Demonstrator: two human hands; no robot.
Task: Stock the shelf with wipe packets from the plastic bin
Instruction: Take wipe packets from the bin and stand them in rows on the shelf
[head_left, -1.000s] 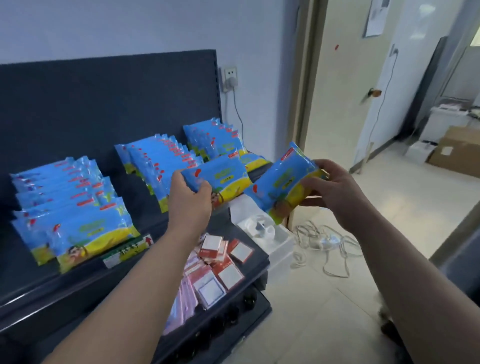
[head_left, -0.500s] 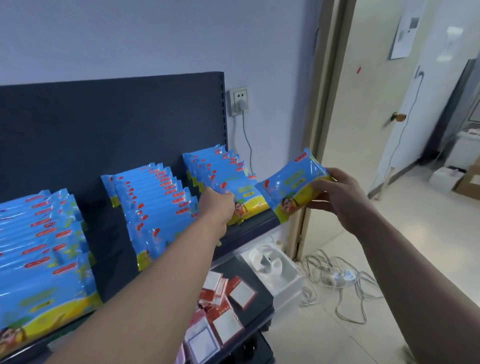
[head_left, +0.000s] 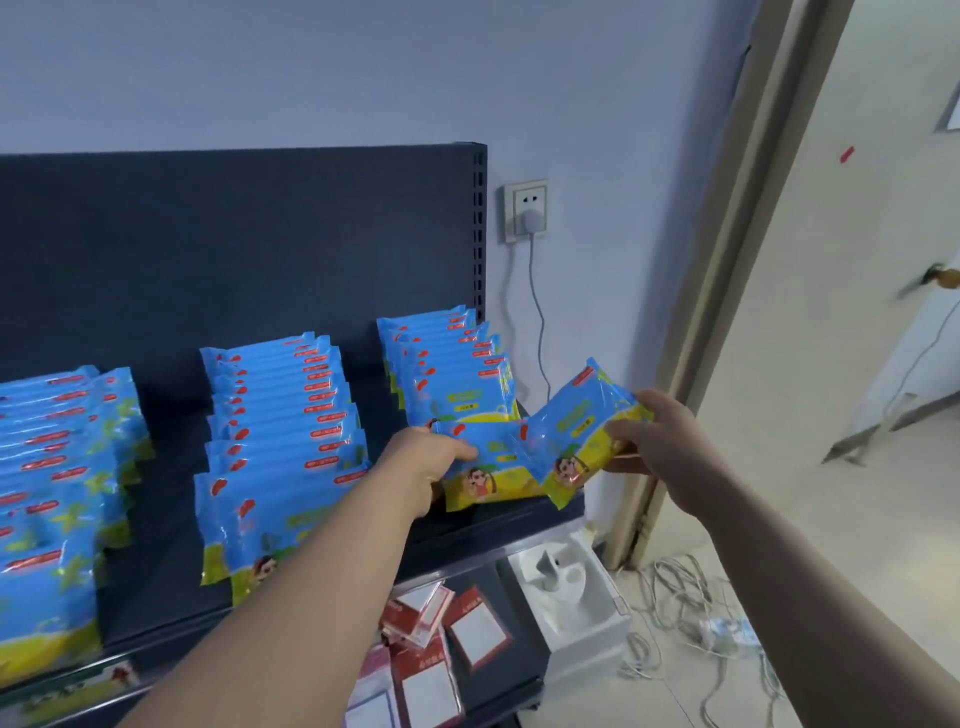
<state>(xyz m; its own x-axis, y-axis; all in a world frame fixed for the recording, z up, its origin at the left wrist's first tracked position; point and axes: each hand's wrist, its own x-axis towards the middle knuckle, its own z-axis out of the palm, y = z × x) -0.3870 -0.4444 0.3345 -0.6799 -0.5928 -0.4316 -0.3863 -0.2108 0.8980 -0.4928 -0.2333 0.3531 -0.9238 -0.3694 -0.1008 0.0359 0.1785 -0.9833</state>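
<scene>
**Left hand (head_left: 426, 462), right hand (head_left: 660, 441): packets being shelved**

One wipe packet (head_left: 488, 470) is being gripped by curled left fingers at the front of the shelf's (head_left: 166, 519) right-hand row. A second packet (head_left: 582, 426) is being pinched endwise just beside it. Both are being judged light, soft and slippery, so crimped ends suit gripping.

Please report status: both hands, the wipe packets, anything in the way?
Left hand grips first packet, set at front of right row. Right hand holds second packet at shelf's right end. Packets overlap; no other obstruction seen.
</scene>
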